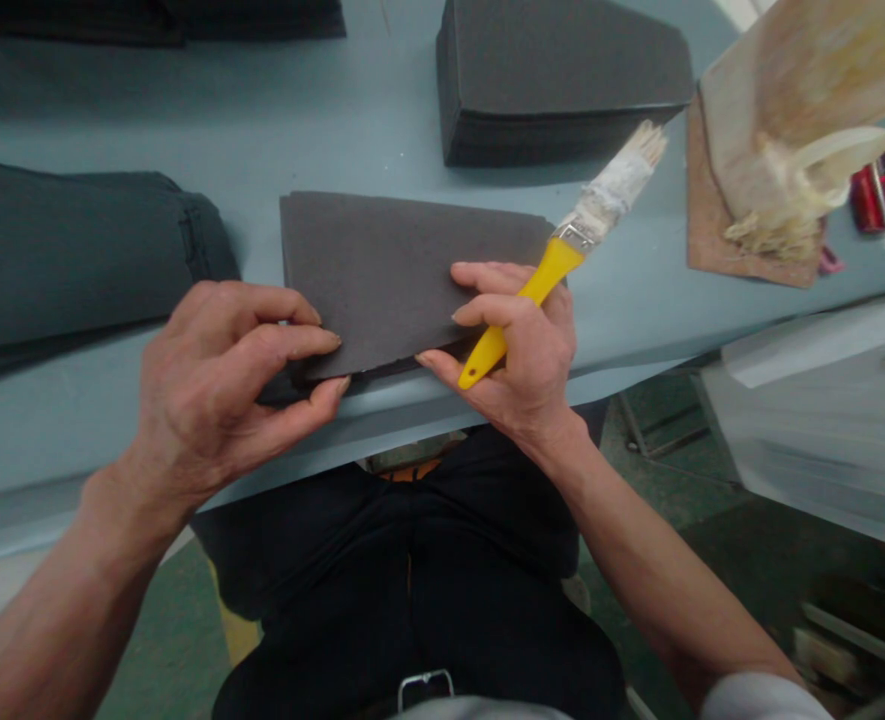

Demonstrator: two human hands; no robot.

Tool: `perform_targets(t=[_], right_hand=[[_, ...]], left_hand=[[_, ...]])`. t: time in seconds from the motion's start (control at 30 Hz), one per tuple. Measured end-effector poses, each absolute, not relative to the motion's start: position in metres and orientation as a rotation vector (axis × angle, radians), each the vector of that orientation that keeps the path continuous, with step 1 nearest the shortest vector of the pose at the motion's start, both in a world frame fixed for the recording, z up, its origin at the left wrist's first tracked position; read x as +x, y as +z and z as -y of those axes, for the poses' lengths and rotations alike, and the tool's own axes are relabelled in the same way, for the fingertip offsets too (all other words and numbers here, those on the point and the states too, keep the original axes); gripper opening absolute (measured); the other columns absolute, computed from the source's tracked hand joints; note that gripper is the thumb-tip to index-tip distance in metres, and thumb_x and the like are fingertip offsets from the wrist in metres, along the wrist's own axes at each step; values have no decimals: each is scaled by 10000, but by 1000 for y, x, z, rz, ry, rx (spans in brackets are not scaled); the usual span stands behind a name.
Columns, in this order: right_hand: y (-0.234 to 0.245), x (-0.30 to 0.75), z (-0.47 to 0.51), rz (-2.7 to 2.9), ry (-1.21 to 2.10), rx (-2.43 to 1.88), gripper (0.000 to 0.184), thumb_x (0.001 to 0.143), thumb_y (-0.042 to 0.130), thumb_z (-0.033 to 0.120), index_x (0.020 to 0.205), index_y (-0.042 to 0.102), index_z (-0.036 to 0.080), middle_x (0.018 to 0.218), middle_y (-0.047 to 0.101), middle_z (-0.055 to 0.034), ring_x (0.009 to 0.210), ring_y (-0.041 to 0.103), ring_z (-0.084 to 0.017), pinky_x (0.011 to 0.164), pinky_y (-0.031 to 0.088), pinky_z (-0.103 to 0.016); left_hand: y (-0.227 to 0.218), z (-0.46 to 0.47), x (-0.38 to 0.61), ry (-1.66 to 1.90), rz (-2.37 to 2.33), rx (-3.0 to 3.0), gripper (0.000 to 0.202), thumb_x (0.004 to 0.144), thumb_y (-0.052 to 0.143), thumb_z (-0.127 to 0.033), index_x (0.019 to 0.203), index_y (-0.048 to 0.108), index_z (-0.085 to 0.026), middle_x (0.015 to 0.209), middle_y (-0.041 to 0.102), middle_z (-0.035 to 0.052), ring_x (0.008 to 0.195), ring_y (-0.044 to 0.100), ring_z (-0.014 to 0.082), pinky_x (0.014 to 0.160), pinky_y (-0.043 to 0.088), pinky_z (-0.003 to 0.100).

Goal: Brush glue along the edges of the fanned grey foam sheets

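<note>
A dark grey tapered sheet lies flat on top of others like it near the table's front edge. My left hand pinches its near left edge, two fingertips on top and the thumb under the edge. A paintbrush with a yellow handle is tucked in my right hand, its bristles caked white and pointing up to the right. With the brush held, my right fingers also rest on the sheet's right part, and the thumb touches its near edge. The sheet's right end is partly hidden by brush and hand.
A stack of grey tapered pieces stands at the back. Folded dark fabric-like pieces lie at left. A smeared whitish container stands on a brown board at right, beside a red object.
</note>
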State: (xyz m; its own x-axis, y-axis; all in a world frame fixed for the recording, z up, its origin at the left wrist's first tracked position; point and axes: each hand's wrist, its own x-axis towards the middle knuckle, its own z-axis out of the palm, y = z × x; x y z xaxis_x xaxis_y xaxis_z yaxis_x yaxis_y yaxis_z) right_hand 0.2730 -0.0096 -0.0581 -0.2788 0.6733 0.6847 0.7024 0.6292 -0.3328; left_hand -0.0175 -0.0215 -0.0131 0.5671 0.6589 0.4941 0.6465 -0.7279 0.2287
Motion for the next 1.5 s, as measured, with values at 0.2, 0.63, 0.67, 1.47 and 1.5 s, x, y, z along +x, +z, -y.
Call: perform_targets(t=[0.2, 0.63, 0.67, 1.47, 1.5], right_hand=[[-57, 270, 10, 1978, -49, -1079, 341, 1025, 739, 566, 1142, 612, 271, 1289, 823, -93, 1240, 759, -299, 1152, 528, -504], [-55, 270, 11, 1960, -37, -1085, 335, 1019, 757, 556, 1119, 628, 264, 1282, 834, -103, 1251, 765, -291, 1160, 532, -483], [-55, 270, 11, 1964, -43, -1078, 332, 1016, 765, 545, 1123, 627, 262, 1282, 834, -104, 1249, 765, -292, 1158, 532, -482], [-56, 269, 11, 1952, -51, -1053, 295, 994, 799, 472, 1099, 619, 263, 1255, 843, -109, 1227, 776, -299, 1152, 539, -495], [-56, 269, 11, 1946, -58, -1050, 292, 998, 793, 476, 1099, 619, 264, 1250, 845, -104, 1224, 778, -296, 1152, 540, -493]], left_hand=[[-14, 22, -20, 848, -1178, 2740, 278, 963, 808, -265, 1210, 681, -248, 1192, 768, 77, 1024, 702, 247, 905, 560, 419], [-12, 27, -19, 815, -1244, 2655, 240, 989, 760, -278, 1200, 659, -333, 1220, 745, 48, 1059, 729, 267, 914, 621, 473], [-12, 27, -19, 806, -1257, 2635, 244, 991, 754, -273, 1205, 661, -344, 1229, 743, 44, 1069, 730, 266, 925, 622, 475], [-12, 28, -18, 814, -1305, 2587, 275, 981, 753, -295, 1237, 668, -344, 1272, 735, 33, 1122, 732, 272, 984, 638, 496], [-12, 27, -18, 825, -1304, 2602, 286, 985, 756, -306, 1252, 660, -333, 1270, 730, 36, 1124, 729, 269, 982, 639, 491]])
